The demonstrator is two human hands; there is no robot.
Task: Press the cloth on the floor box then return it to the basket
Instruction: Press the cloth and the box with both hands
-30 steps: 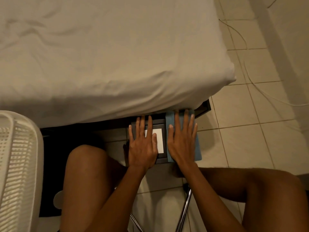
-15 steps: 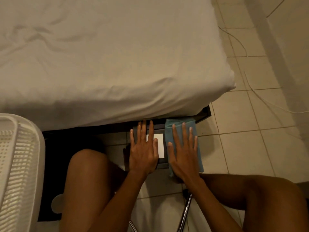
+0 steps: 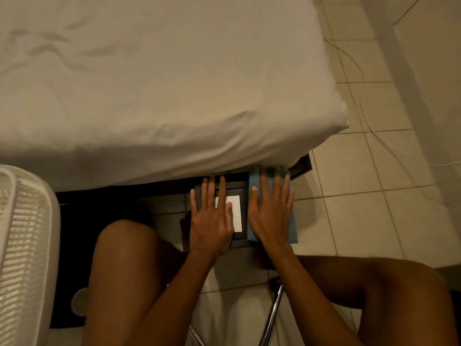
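Nearest to the viewer from the floor box (image 3: 240,240): two chrome chair legs (image 3: 273,313) splay over the pale tiles (image 3: 361,221), between the person's bare knees. Left knee (image 3: 124,245) sits near-left of the box, right knee (image 3: 399,283) near-right.

Both forearms reach forward to the box. Left hand (image 3: 212,221) lies flat on the box's left half, palm down, fingers straight and slightly spread, thumb edge overlapping a white label (image 3: 237,211) on the dark lid. It grips nothing.

Right hand (image 3: 270,216) lies flat on the box's right side, palm down on the blue cloth (image 3: 292,232), fingers straight and fanned apart, pressing, not curled round the fabric. The cloth is spread under that hand, its blue edge showing past the little finger and beyond the fingertips. Whether its right edge overhangs the box is hard to tell; the light there is dim.

The box stands on the floor, dark-sided, its far end tucked under the bed's overhang.

Well to the left of the box: a white slatted basket (image 3: 25,245), only its rim and side in view, apart from cloth and hands.

Beyond the box: the bed (image 3: 149,96), covered in a creased off-white sheet, its corner ending far-right of the box. A dark frame corner (image 3: 303,166) pokes out beneath it.

Farthest right of the box: a thin pale cable (image 3: 374,136) trails across the tiles.
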